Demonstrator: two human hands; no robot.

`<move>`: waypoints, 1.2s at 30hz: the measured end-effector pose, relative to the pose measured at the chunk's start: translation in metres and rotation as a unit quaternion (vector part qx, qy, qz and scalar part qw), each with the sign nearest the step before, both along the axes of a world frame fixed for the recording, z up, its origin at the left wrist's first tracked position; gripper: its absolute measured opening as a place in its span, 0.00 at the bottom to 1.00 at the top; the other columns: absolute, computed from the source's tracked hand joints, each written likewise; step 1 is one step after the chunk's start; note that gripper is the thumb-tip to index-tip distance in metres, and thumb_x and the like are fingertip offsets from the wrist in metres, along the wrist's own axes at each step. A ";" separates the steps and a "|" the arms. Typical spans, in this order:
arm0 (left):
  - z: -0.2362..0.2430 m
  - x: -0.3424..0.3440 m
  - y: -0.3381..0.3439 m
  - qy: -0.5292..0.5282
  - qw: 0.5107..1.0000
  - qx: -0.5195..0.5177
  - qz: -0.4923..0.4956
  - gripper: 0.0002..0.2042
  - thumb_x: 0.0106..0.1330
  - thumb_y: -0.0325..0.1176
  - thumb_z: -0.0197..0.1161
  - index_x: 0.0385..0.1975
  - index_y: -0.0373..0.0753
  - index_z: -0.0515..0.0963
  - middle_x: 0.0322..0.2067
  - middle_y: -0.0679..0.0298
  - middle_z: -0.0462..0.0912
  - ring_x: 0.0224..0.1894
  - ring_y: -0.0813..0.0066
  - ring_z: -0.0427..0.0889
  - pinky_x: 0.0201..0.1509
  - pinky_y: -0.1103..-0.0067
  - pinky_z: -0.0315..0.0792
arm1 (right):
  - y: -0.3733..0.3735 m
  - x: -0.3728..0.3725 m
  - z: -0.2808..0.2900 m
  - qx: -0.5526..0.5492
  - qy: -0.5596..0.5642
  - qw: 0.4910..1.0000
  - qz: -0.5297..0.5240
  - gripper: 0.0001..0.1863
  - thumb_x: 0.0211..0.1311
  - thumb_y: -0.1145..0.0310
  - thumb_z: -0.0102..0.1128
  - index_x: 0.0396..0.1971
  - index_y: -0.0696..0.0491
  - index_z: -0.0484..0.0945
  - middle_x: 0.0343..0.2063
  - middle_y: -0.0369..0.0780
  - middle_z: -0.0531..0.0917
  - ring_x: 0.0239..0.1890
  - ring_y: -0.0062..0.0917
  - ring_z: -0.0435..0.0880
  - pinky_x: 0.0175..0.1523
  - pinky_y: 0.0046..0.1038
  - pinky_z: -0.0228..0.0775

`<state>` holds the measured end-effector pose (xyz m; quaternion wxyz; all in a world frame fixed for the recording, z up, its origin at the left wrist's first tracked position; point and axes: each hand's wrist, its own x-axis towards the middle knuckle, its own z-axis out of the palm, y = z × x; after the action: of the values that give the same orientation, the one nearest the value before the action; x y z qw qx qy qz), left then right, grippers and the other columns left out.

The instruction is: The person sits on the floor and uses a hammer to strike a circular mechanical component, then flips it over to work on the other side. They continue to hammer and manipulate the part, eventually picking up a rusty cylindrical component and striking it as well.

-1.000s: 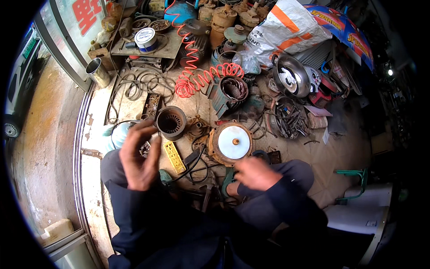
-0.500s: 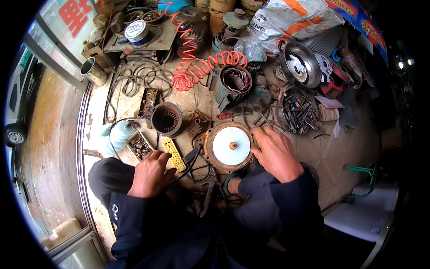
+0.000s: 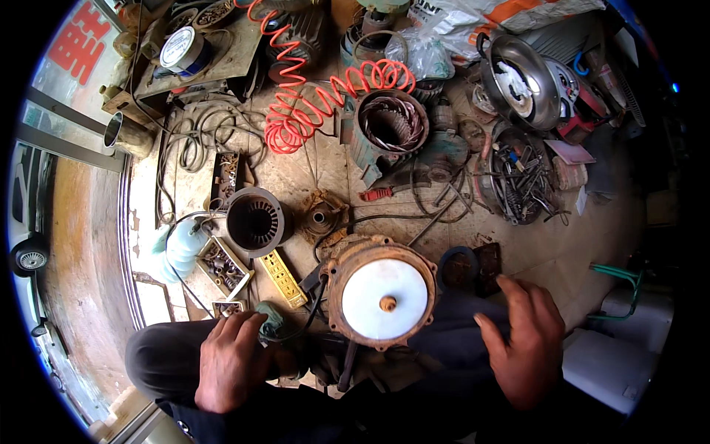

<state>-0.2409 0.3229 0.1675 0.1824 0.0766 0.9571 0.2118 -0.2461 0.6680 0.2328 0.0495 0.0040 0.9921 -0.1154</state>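
A rusty flanged round housing [image 3: 334, 318] with a white disc [image 3: 373, 322] and brown central hub [image 3: 387, 303] sits between my knees. My left hand [image 3: 225, 359] is left of it at my left knee, fingers loosely bent and apart, nothing visible in them. My right hand [image 3: 525, 348] is right of it, open, thumb and fingers spread, not touching it. Behind are a cylindrical slotted core [image 3: 275, 222], a rusty casting [image 3: 331, 212], a yellow power strip [image 3: 281, 277] and a box of small parts [image 3: 225, 266]. A dark ring [image 3: 457, 257] lies to the right.
A red coiled hose [image 3: 285, 133], wound stator [image 3: 390, 98], steel pan [image 3: 543, 111] and tool basin [image 3: 518, 174] crowd the back. Black cables [image 3: 200, 148] snake across the floor. A glass door frame [image 3: 66, 152] is at left, white panels [image 3: 606, 362] at right.
My right hand has left the housing's rim and moved right. My left hand has lowered toward my knee. The view has shifted, so the housing appears larger and lower in the picture.
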 end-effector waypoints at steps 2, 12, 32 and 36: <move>-0.018 -0.011 0.002 0.001 0.999 0.003 -0.032 0.21 0.56 0.32 0.73 0.50 0.34 0.80 0.48 0.51 0.85 0.50 0.49 0.84 0.53 0.63 0.80 | -0.001 0.006 -0.005 0.020 0.019 0.999 -0.041 0.29 0.48 0.74 0.76 0.54 0.59 0.78 0.45 0.50 0.82 0.46 0.47 0.82 0.51 0.42 0.74; -0.012 -0.016 0.024 -0.037 0.997 0.000 -0.068 0.29 0.52 0.32 0.76 0.56 0.33 0.78 0.53 0.48 0.82 0.53 0.47 0.83 0.54 0.62 0.80 | 0.003 -0.002 -0.003 0.007 0.012 0.998 -0.056 0.29 0.49 0.70 0.77 0.53 0.58 0.80 0.46 0.49 0.84 0.48 0.46 0.83 0.54 0.41 0.74; -0.044 0.055 0.070 -0.024 0.988 0.013 -0.151 0.55 0.58 0.38 0.75 0.79 0.32 0.41 0.75 0.36 0.51 0.74 0.38 0.61 0.74 0.61 0.65 | 0.015 0.016 0.003 -0.050 0.105 0.993 -0.023 0.13 0.59 0.70 0.71 0.35 0.59 0.75 0.31 0.49 0.82 0.37 0.49 0.83 0.43 0.46 0.75; -0.043 0.062 0.070 -0.023 0.987 0.002 -0.159 0.58 0.55 0.36 0.76 0.79 0.32 0.40 0.76 0.36 0.48 0.76 0.38 0.58 0.76 0.62 0.62 | 0.017 0.018 0.002 -0.068 0.098 0.993 -0.023 0.13 0.59 0.71 0.71 0.34 0.60 0.76 0.32 0.51 0.83 0.38 0.51 0.84 0.43 0.47 0.77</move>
<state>-0.1788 0.3930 0.1250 0.2351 0.2231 0.9279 0.1841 -0.2283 0.6853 0.2351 -0.0507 0.0122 0.9817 -0.1831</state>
